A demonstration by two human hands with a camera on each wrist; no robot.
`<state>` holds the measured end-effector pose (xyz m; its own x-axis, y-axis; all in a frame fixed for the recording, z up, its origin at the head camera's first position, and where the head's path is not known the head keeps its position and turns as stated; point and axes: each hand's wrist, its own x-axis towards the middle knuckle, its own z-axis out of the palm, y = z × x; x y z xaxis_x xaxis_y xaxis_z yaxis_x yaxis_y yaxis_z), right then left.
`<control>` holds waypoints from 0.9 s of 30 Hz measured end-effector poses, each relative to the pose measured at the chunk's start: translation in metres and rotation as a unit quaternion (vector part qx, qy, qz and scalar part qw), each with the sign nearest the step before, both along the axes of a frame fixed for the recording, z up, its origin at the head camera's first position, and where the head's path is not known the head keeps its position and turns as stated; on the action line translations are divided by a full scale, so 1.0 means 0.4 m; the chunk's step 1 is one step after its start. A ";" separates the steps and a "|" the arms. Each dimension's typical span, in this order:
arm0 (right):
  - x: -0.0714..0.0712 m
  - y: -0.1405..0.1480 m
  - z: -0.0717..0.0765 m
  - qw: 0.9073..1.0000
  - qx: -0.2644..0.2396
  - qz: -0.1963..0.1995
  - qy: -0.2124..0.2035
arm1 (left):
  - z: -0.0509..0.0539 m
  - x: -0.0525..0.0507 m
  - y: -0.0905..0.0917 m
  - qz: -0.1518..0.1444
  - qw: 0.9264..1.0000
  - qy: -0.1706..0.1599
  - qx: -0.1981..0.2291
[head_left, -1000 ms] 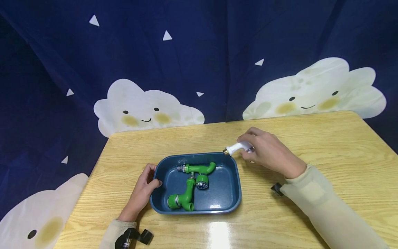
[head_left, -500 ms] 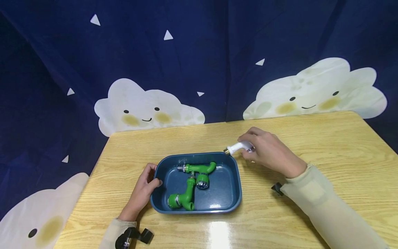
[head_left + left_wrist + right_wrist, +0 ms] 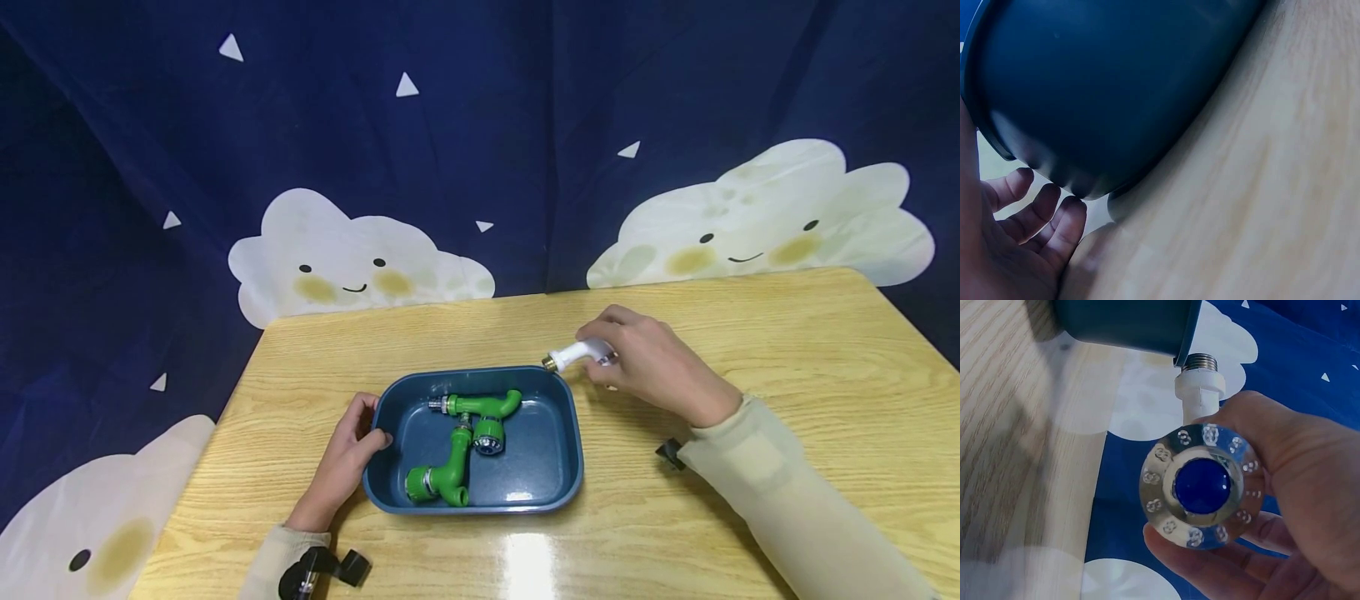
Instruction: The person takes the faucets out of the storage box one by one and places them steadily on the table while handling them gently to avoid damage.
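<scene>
A white faucet with a threaded brass end is gripped in my right hand, just off the far right corner of a blue plastic basin. In the right wrist view its chrome knob with a blue centre faces the camera, and the threaded end is close to the basin's rim. My left hand holds the basin's left side, thumb over the rim and fingers against the outer wall. Inside lie two green faucets, one along the back and another at the front left.
The basin stands on a light wood table. Behind the table hangs a dark blue curtain printed with smiling clouds and small white triangles. A black strap mount sits on the left wrist.
Almost nothing differs. My right hand and the white faucet have shifted very slightly to the right; the left hand still holds the basin.
</scene>
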<state>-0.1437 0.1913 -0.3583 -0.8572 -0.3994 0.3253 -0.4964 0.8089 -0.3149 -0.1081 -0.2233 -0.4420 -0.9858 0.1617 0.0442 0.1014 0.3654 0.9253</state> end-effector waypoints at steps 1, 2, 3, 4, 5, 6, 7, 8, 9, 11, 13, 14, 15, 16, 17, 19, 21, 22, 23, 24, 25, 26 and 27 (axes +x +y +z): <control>0.000 0.000 0.000 1.000 0.000 -0.001 -0.001 | -0.001 0.000 0.000 0.000 1.000 0.000 0.000; 0.000 0.001 0.000 1.000 0.000 -0.002 -0.002 | -0.001 0.000 0.000 0.001 1.000 -0.001 -0.001; -0.001 0.001 0.001 1.000 0.000 -0.002 -0.003 | -0.001 0.000 0.000 0.001 1.000 -0.001 0.000; 0.000 0.002 0.001 1.000 0.000 -0.003 -0.005 | -0.001 -0.001 0.000 0.002 1.000 -0.002 -0.001; 0.000 0.003 0.002 1.000 0.000 -0.004 -0.007 | -0.001 0.000 0.000 0.002 1.000 -0.001 -0.001; 0.000 0.004 0.002 1.000 0.000 -0.006 -0.009 | -0.001 0.000 0.001 0.002 1.000 -0.001 -0.001; 0.000 0.004 0.003 1.000 0.000 -0.007 -0.012 | -0.001 0.001 0.001 0.002 1.000 0.000 -0.002; 0.001 0.005 0.003 1.000 0.001 -0.007 -0.014 | -0.001 0.001 0.001 0.002 1.000 0.000 -0.002; 0.001 0.005 0.003 1.000 0.001 -0.008 -0.016 | -0.001 0.001 0.001 0.002 1.000 0.000 -0.002; 0.001 0.006 0.004 1.000 0.001 -0.008 -0.020 | 0.000 0.001 0.001 0.002 1.000 0.000 -0.004; 0.001 0.006 0.005 1.000 0.002 -0.009 -0.023 | 0.000 0.001 0.001 0.003 1.000 -0.001 -0.005; 0.001 0.006 0.006 1.000 0.001 -0.009 -0.025 | 0.001 0.001 0.001 0.004 1.000 -0.002 -0.005; 0.000 0.006 0.007 1.000 0.001 -0.010 -0.027 | 0.000 0.001 0.001 0.003 1.000 -0.002 -0.007; 0.000 0.006 0.007 1.000 0.001 -0.011 -0.028 | 0.000 0.001 0.001 0.003 1.000 -0.002 -0.007; 0.000 0.007 0.007 0.999 0.001 -0.012 -0.030 | 0.000 0.001 0.001 0.003 1.000 -0.002 -0.006; 0.000 0.007 0.007 0.999 0.001 -0.014 -0.032 | 0.001 0.001 0.001 0.003 1.000 -0.003 -0.005; -0.001 0.008 0.005 0.999 0.001 -0.016 -0.033 | 0.001 0.001 0.001 0.001 1.000 -0.002 -0.004; -0.001 0.008 0.004 0.999 0.002 -0.016 -0.032 | 0.002 0.001 0.001 0.002 1.000 -0.002 -0.003; -0.001 0.008 0.003 0.999 0.002 -0.017 -0.031 | 0.002 0.001 0.001 0.001 1.000 -0.001 -0.003; -0.002 0.009 0.002 0.999 0.003 -0.017 -0.030 | 0.001 0.001 0.001 0.001 1.000 0.000 -0.004; -0.002 0.009 0.001 0.999 0.003 -0.018 -0.029 | 0.001 0.001 0.000 0.000 1.000 0.000 -0.004; -0.002 0.009 0.001 0.999 0.004 -0.018 -0.029 | 0.001 0.000 0.000 0.000 1.000 0.001 -0.004; -0.002 0.010 0.000 0.999 0.004 -0.018 -0.029 | 0.000 0.000 0.000 0.000 1.000 0.002 -0.004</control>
